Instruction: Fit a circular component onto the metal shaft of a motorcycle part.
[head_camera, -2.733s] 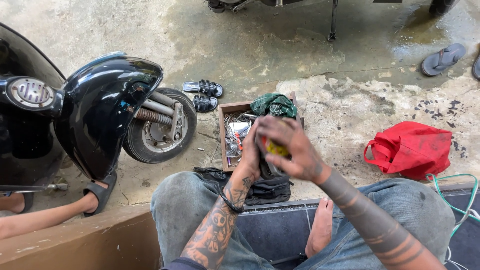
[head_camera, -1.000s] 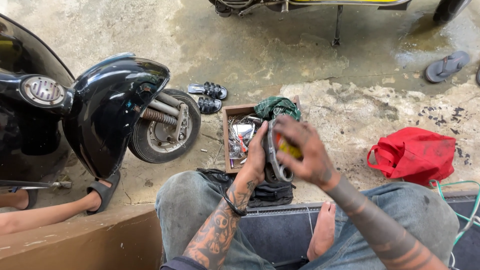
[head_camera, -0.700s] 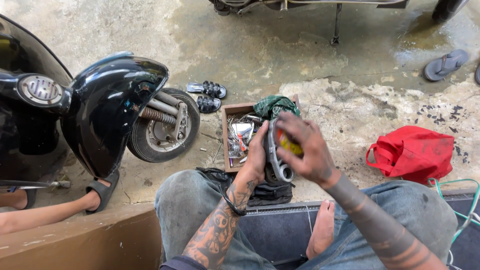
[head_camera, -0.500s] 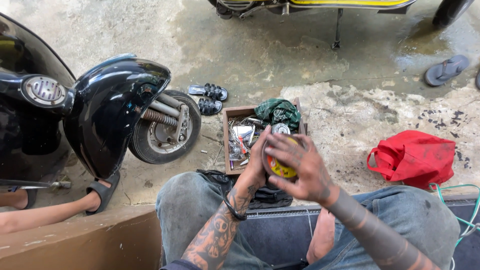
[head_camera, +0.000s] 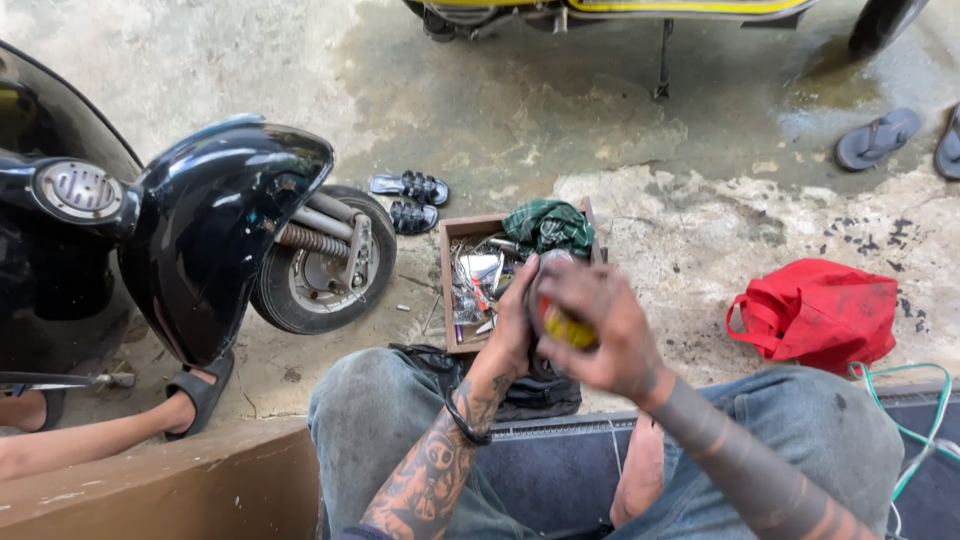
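Head view: a small yellow part (head_camera: 568, 328) is clamped between both hands above the lap, just near of the wooden box (head_camera: 450, 290) of tools. The right hand (head_camera: 600, 330) is wrapped over it from the far side; the left hand (head_camera: 515, 325) is pressed against its left. A fitting or twisting step appears to be in hand; a firm, steady hold would be called for next.

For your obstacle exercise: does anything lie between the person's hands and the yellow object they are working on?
Nothing visible does. The right hand wraps directly over the yellow object, and the left hand presses against it from the other side. Both are raised above the wooden box of tools.
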